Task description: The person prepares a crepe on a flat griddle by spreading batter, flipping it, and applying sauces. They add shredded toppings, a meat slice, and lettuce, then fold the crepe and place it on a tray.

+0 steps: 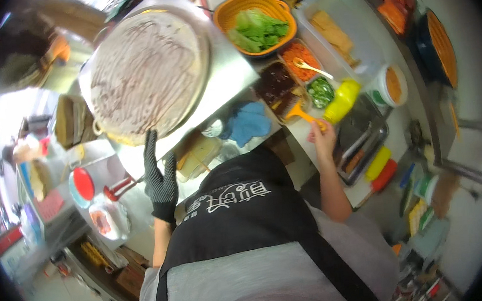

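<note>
A large thin pancake streaked with brown sauce covers the round griddle. At its near edge is my left hand, in a black knitted glove with grip dots, its fingers apart and holding nothing; whether a fingertip touches the pancake I cannot tell. My right hand, bare, grips the handle of an orange brush, whose head rests at the container of dark sauce. Close by are a yellow squeeze bottle, chopped green onion and diced carrot with a spoon.
An orange basket of lettuce stands beyond the sauce. Right of it is a clear bin with flat fried pieces. A blue cloth lies below the griddle's steel surround. Metal trays sit right of my right hand.
</note>
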Demonstrator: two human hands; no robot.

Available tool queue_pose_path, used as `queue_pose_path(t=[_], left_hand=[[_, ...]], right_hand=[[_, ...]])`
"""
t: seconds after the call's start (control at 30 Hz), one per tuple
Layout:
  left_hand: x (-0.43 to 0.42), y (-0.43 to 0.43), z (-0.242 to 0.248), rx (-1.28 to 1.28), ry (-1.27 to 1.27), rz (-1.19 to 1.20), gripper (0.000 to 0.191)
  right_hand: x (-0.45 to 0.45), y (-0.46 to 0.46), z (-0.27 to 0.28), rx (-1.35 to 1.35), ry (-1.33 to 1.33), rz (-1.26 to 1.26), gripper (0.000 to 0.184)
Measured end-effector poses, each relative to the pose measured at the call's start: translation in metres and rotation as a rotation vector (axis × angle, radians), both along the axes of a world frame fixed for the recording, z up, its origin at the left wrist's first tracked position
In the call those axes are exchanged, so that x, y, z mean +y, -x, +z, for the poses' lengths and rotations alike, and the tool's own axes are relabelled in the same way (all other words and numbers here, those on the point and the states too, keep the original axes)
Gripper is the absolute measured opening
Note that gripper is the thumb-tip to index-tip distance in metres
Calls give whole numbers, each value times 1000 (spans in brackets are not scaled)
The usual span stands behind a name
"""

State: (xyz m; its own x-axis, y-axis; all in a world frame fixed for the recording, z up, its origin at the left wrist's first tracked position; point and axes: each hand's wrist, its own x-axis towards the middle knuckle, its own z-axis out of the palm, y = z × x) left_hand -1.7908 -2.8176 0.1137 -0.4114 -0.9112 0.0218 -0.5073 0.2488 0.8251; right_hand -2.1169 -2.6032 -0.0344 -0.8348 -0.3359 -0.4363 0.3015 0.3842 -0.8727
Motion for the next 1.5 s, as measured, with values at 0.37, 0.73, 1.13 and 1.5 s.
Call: queue_pose_path(t=[0.37,0.73,1.13,1.5], left_hand=[[4,-48,9,-86,69,117,52],[23,-84,-8,-31,31,274,51],[24,-88,-18,-76,32,322,50],[19,-67,-6,-90,25,337,51]], right_hand=[[-103,-13,51,606,104,46,34],[-315,-187,109,24,481,970,34],[-301,-106,107,73,557,909,29],[-360,-77,120,249,511,988,35]])
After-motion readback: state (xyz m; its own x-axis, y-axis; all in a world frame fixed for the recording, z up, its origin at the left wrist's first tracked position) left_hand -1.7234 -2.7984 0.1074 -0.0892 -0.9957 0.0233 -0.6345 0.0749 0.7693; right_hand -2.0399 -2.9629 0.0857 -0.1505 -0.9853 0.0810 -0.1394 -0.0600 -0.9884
